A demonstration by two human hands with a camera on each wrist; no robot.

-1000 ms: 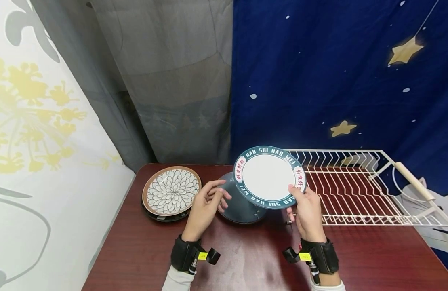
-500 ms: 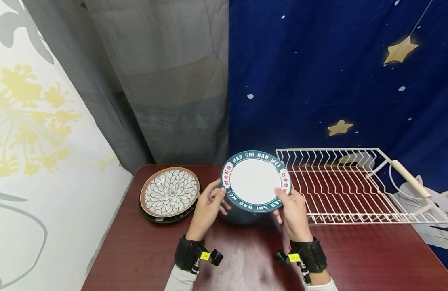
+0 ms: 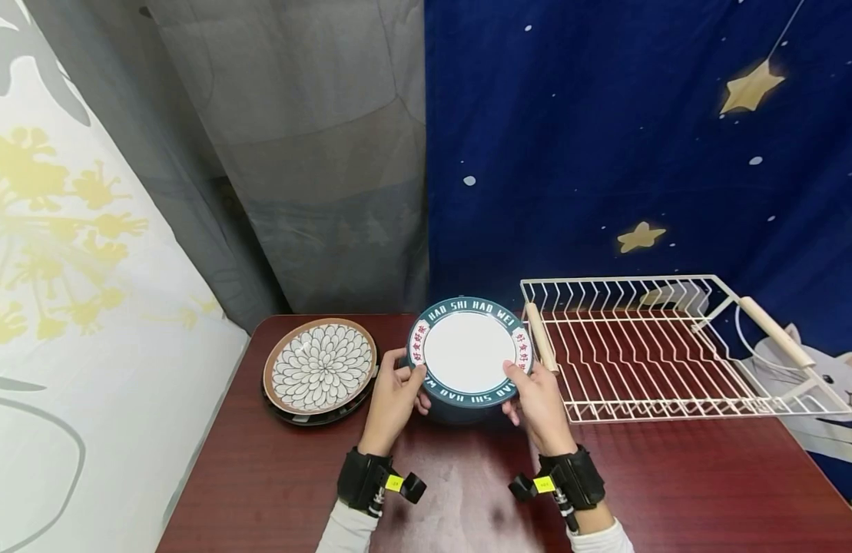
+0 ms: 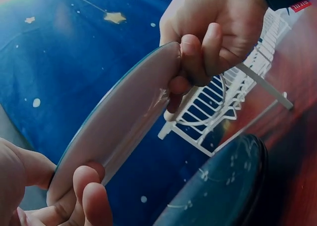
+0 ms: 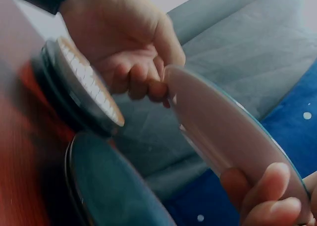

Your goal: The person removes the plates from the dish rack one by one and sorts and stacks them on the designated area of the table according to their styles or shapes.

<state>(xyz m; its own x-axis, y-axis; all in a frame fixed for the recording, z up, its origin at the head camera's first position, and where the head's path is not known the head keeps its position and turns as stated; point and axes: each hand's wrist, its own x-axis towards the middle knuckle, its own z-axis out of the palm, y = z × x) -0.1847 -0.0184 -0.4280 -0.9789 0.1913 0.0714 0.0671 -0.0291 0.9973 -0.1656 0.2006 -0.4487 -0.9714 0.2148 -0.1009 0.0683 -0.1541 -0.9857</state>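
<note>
A white plate [image 3: 467, 352] with a teal lettered rim is held up over the table between both hands. My left hand [image 3: 391, 403] pinches its left edge, thumb on top and fingers beneath. On the right edge my right hand [image 3: 542, 403] grips it the same way. Both wrist views show the plate's pale underside, with fingertips curled below it. Under it, apart from it, lies a dark teal plate [image 4: 218, 186], mostly hidden in the head view. To the left, a brown-rimmed plate [image 3: 322, 367] with a petal pattern rests on a darker plate [image 3: 308, 419].
A white wire dish rack [image 3: 640, 349] with wooden handles stands at the right on the dark red table [image 3: 453, 491]. Grey and blue curtains [image 3: 502, 153] hang behind the table. A patterned white wall [image 3: 121, 322] borders the left side.
The white plate has moved left and slightly down, coming over the dark teal plate. My left hand, beside it before, has taken hold of its left edge. The right hand keeps its grip.
</note>
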